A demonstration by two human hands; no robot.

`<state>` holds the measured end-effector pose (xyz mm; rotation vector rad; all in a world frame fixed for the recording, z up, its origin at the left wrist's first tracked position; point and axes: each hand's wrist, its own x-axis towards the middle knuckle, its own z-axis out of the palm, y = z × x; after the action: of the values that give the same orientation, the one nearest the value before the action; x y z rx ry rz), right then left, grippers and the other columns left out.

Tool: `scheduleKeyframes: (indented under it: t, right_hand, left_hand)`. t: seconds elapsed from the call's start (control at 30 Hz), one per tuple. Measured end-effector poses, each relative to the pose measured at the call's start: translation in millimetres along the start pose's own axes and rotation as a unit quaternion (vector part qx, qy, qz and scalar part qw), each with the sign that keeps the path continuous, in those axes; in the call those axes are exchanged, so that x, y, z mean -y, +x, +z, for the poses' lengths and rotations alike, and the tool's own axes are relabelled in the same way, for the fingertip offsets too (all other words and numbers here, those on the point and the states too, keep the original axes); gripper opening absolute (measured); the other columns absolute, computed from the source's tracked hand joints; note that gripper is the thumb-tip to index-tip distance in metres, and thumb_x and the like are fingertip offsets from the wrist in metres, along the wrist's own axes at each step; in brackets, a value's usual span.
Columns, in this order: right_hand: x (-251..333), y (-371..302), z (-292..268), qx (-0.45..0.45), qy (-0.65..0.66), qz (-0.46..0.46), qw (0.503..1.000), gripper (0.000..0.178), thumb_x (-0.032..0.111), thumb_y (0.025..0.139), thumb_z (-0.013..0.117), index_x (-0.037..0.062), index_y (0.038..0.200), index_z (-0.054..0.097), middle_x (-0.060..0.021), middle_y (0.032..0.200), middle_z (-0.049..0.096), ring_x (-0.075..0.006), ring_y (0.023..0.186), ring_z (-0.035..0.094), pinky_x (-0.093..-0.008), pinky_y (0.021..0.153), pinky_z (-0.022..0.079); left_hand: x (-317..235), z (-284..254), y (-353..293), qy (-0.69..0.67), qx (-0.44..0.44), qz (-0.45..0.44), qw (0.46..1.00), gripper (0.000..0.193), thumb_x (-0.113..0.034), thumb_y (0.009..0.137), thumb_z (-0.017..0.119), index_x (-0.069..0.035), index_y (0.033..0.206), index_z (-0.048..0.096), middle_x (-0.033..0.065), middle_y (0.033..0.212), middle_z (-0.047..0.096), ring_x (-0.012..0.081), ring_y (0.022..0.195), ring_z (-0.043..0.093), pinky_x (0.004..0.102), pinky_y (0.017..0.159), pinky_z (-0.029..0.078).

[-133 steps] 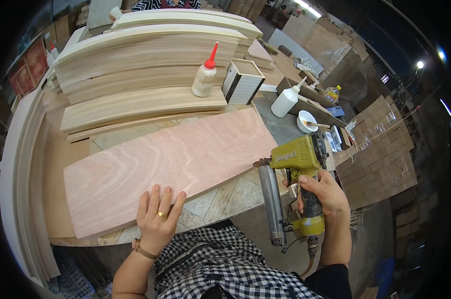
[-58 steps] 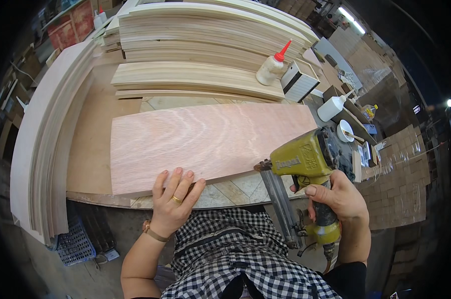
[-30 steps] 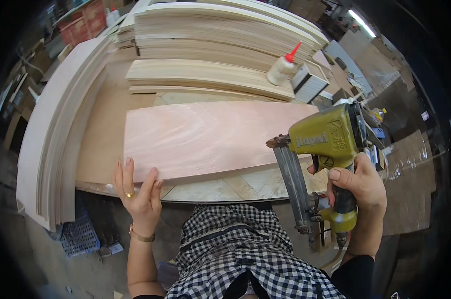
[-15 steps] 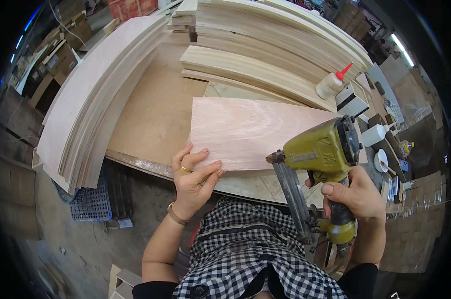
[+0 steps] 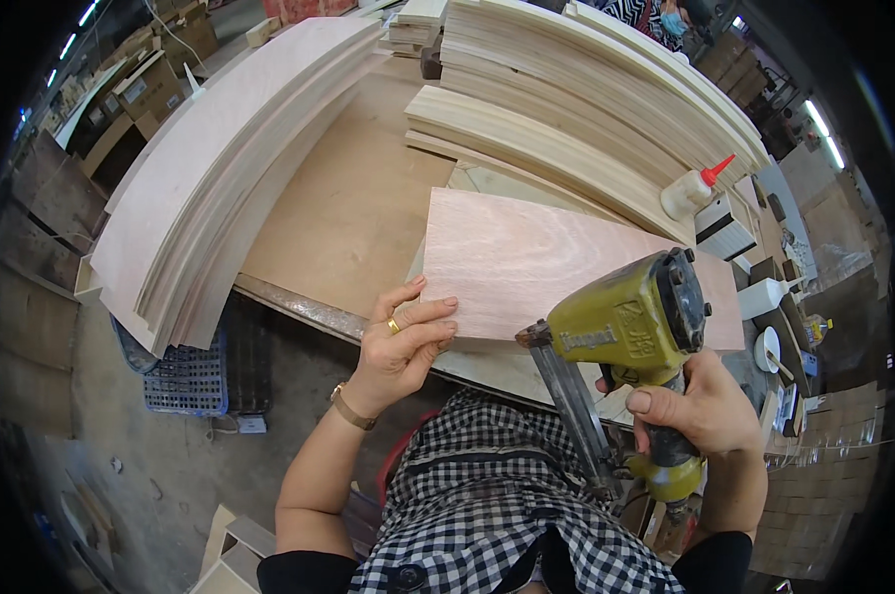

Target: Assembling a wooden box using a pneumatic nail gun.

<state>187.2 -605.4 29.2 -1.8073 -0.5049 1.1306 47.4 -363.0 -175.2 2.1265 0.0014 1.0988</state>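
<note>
A thin pinkish wooden board [image 5: 526, 247] lies on the table in front of me. My left hand [image 5: 403, 342] holds its near left corner, fingertips resting on the top face and left edge. In my right hand [image 5: 700, 406] is a yellow-green nail gun [image 5: 620, 322], gripped by its dark handle. Its nose points left, at the board's near edge, a short way right of my left fingers. Whether the nose touches the wood I cannot tell. The long magazine slants down toward my checked apron [image 5: 467, 475].
Stacked pinkish boards [image 5: 220, 148] stand at the left, and pale planks [image 5: 556, 79] along the back. A glue bottle with a red nozzle [image 5: 687, 193], a white bottle [image 5: 764, 297] and a white bowl [image 5: 767, 346] are at the right. A blue crate [image 5: 185, 381] sits below the table's left side.
The nail gun has moved left along the board's near edge, closer to my left hand. The surroundings have shifted right in the view. Both hands keep their hold.
</note>
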Motion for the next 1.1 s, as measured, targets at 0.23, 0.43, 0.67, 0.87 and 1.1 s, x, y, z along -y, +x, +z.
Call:
scheduleKeyframes:
  t: [0.23,0.43,0.67,0.87,1.1]
  right_hand:
    - [3.5,0.4,4.6,-0.005,0.017,0.002,1.0,0.047,0.014,0.081,0.075,-0.0087,0.117,0.055,-0.0159,0.1,0.067,-0.0159,0.055,0.061,-0.0259,0.051,0.051]
    - [6.4,1.8,4.7,0.01,-0.009,0.018,1.0,0.036,0.014,0.088,0.072,-0.0056,0.114,0.056,-0.0064,0.081,0.064,-0.0108,0.058,0.059,-0.0256,0.052,0.047]
    - [2.3,2.9,0.7,0.003,-0.023,0.023,0.999,0.043,0.013,0.083,0.074,-0.0076,0.116,0.056,-0.015,0.1,0.066,-0.0162,0.057,0.062,-0.0266,0.05,0.051]
    - [1.8,0.6,-2.6,-0.001,-0.025,0.035,0.999,0.043,0.013,0.083,0.074,-0.0079,0.116,0.056,-0.0149,0.101,0.066,-0.0163,0.057,0.062,-0.0266,0.051,0.051]
    - [5.5,-0.4,-2.9,-0.005,-0.035,0.044,0.998,0.04,0.013,0.084,0.073,-0.0071,0.115,0.057,-0.0143,0.101,0.067,-0.016,0.057,0.062,-0.027,0.051,0.051]
  left_hand:
    - [0.0,2.6,1.0,0.008,-0.009,0.02,1.0,0.018,-0.003,0.074,0.076,-0.009,0.089,0.071,0.0063,0.11,0.07,0.0319,0.119,0.055,0.0418,0.105,0.041]
    - [1.0,4.0,-1.3,0.016,-0.013,0.023,1.0,0.019,-0.002,0.073,0.076,-0.01,0.09,0.07,0.0055,0.111,0.07,0.0328,0.122,0.053,0.0414,0.105,0.041]
    - [1.0,7.4,-3.0,0.013,-0.024,0.023,0.999,0.019,-0.002,0.074,0.075,-0.01,0.089,0.07,0.0052,0.111,0.07,0.0324,0.123,0.052,0.0409,0.105,0.041]
    - [1.9,8.2,-3.7,0.01,-0.025,0.02,0.999,0.017,-0.002,0.074,0.075,-0.01,0.089,0.07,0.0053,0.112,0.07,0.0321,0.123,0.051,0.0412,0.105,0.041]
    - [1.2,8.6,-4.4,0.008,-0.024,0.016,1.0,0.015,-0.002,0.075,0.075,-0.009,0.087,0.07,0.0057,0.113,0.07,0.0324,0.124,0.051,0.0403,0.105,0.041]
